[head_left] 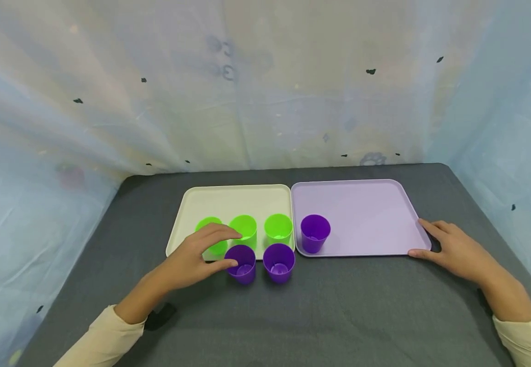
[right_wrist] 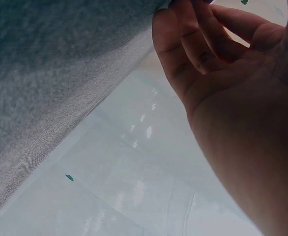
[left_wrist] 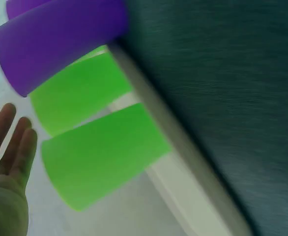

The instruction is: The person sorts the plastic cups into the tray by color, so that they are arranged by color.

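Purple cups (head_left: 279, 263) are three in number, and two of them stand on the dark counter (head_left: 302, 316), side by side, just before the front edge of the cream tray (head_left: 233, 196). One more purple cup (head_left: 314, 235) stands upright on the lilac tray (head_left: 366, 214), near its front left corner. Three green cups (head_left: 278, 229) stand in a row on the cream tray, near its front edge; the leftmost one is partly covered by the left hand (head_left: 196, 256). This hand is widely open, with thumb and fingers spread apart, and it seems to have hold of nothing. It is at the left one of the two purple cups on the counter: the thumb overlaps the rim in the head view, but whether it touches I cannot tell. In the left wrist view its fingers (left_wrist: 22, 145) are rather straight. The right hand (head_left: 455, 250) is beside the front right corner of the lilac tray, with the thumb at the corner and the fingers, slightly bent, against the right edge; a gap remains between thumb and index finger. It touches the tray without a closed grip. Both arms wear cream sleeves (head_left: 102, 336), and a pale sheet (head_left: 270, 102) with small dark marks hangs behind the counter.
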{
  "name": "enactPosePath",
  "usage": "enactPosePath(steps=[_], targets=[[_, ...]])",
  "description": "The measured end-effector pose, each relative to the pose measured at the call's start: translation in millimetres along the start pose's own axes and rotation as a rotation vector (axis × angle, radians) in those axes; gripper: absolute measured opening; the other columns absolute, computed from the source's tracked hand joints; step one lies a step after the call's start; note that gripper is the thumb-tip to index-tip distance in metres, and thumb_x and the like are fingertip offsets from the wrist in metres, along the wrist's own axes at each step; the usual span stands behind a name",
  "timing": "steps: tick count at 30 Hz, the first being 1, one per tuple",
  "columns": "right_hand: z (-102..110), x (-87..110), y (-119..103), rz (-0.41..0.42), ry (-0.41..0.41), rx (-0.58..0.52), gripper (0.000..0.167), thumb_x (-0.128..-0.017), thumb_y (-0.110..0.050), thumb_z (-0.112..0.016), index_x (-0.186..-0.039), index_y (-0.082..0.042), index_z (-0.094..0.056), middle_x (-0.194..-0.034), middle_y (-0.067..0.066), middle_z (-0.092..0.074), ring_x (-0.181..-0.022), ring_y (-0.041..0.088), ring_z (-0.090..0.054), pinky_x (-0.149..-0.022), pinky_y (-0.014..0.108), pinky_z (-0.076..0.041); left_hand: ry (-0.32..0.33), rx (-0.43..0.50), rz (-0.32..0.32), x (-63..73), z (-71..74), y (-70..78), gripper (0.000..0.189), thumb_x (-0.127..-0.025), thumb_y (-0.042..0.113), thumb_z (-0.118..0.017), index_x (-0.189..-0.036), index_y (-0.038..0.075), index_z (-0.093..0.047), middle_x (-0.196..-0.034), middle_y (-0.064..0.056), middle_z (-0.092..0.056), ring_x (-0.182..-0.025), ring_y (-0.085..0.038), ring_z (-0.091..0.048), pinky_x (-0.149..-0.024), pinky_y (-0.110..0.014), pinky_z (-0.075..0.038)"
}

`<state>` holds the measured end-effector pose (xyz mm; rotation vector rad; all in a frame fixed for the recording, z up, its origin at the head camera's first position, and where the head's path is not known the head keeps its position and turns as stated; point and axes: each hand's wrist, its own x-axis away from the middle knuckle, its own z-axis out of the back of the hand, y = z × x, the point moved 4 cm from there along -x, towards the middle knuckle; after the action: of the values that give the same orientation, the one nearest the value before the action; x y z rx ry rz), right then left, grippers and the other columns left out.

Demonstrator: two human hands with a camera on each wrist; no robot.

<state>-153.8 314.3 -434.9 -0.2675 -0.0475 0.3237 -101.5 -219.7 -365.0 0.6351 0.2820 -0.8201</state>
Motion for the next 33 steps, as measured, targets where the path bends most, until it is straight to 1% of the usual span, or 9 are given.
enactPosePath(steps=[3,6,8,10,16,19,23,27,33], targets=[[-1,0.3,-1,-0.003,0.001,-0.006,0.092,-0.085,-0.053,-0.074,-0.147,0.007,-0.042,-0.131,0.030,-0.051,-0.119,0.047,-0.048,-0.090,0.064,-0.043,0.043,-0.019,-0.081,7.1,-0.4,-1.0,0.046,-0.084,0.030,-0.081,-0.123,0.010,-0.067,-0.121,0.000,-0.065,-0.114,-0.015,-0.058,-0.104,-0.016,-0.040],[1,-0.7,-2,-0.009,-0.001,-0.004,0.093,-0.085,-0.054,-0.073,-0.147,0.006,-0.041,-0.132,0.030,-0.051,-0.120,0.047,-0.048,-0.090,0.065,-0.043,0.083,-0.061,-0.170,10.2,-3.2,2.0,0.044,-0.092,0.037,-0.072,-0.123,0.007,-0.067,-0.122,-0.004,-0.064,-0.113,-0.019,-0.056,-0.104,-0.019,-0.039],[2,-0.9,-2,-0.011,-0.007,0.002,0.093,-0.085,-0.055,-0.073,-0.147,0.006,-0.041,-0.133,0.030,-0.051,-0.120,0.048,-0.048,-0.090,0.065,-0.043,0.105,-0.082,-0.206,11.1,-5.9,4.1,0.045,-0.094,0.040,-0.068,-0.123,0.005,-0.067,-0.122,-0.005,-0.064,-0.113,-0.021,-0.056,-0.105,-0.021,-0.039],[2,-0.5,-2,-0.016,-0.013,0.002,0.093,-0.085,-0.055,-0.072,-0.148,0.006,-0.041,-0.133,0.030,-0.050,-0.121,0.048,-0.047,-0.091,0.065,-0.043,0.118,-0.099,-0.211,12.0,-9.5,5.7,0.047,-0.095,0.042,-0.066,-0.124,0.005,-0.067,-0.123,-0.006,-0.063,-0.114,-0.022,-0.056,-0.105,-0.022,-0.039],[0,0.8,-3,-0.025,-0.028,-0.003,0.094,-0.085,-0.056,-0.071,-0.148,0.006,-0.040,-0.135,0.031,-0.049,-0.122,0.049,-0.046,-0.092,0.067,-0.042,0.127,-0.180,-0.169,20.4,-21.7,7.7,0.056,-0.099,0.050,-0.055,-0.135,0.008,-0.060,-0.128,-0.008,-0.060,-0.117,-0.022,-0.055,-0.106,-0.025,-0.037],[1,0.9,-2,-0.022,-0.020,0.001,0.094,-0.085,-0.056,-0.072,-0.148,0.006,-0.040,-0.134,0.031,-0.049,-0.121,0.049,-0.047,-0.091,0.066,-0.042,0.137,-0.203,-0.144,24.3,-26.1,8.0,0.063,-0.099,0.054,-0.052,-0.137,0.004,-0.057,-0.131,-0.010,-0.058,-0.119,-0.023,-0.053,-0.109,-0.024,-0.034],[1,1.1,-2,-0.011,-0.009,0.004,0.093,-0.085,-0.055,-0.072,-0.148,0.006,-0.041,-0.133,0.030,-0.051,-0.120,0.048,-0.048,-0.091,0.065,-0.042,0.161,-0.236,-0.117,28.2,-30.4,8.6,0.070,-0.098,0.058,-0.052,-0.137,0.000,-0.057,-0.130,-0.012,-0.058,-0.118,-0.024,-0.054,-0.112,-0.022,-0.031],[1,2.1,-2,-0.006,-0.002,-0.001,0.092,-0.085,-0.054,-0.073,-0.148,0.006,-0.041,-0.133,0.030,-0.051,-0.120,0.048,-0.048,-0.091,0.064,-0.042,0.170,-0.300,-0.151,28.0,-28.8,9.9,0.073,-0.097,0.059,-0.053,-0.137,-0.001,-0.056,-0.129,-0.013,-0.060,-0.116,-0.025,-0.057,-0.108,-0.028,-0.038],[1,1.3,-3,-0.004,-0.002,0.002,0.092,-0.085,-0.053,-0.073,-0.147,0.007,-0.042,-0.132,0.030,-0.052,-0.119,0.048,-0.048,-0.091,0.064,-0.042,0.159,-0.417,-0.216,26.1,-23.0,11.9,0.075,-0.097,0.063,-0.048,-0.134,-0.001,-0.059,-0.122,-0.011,-0.065,-0.110,-0.025,-0.062,-0.097,-0.040,-0.049]])
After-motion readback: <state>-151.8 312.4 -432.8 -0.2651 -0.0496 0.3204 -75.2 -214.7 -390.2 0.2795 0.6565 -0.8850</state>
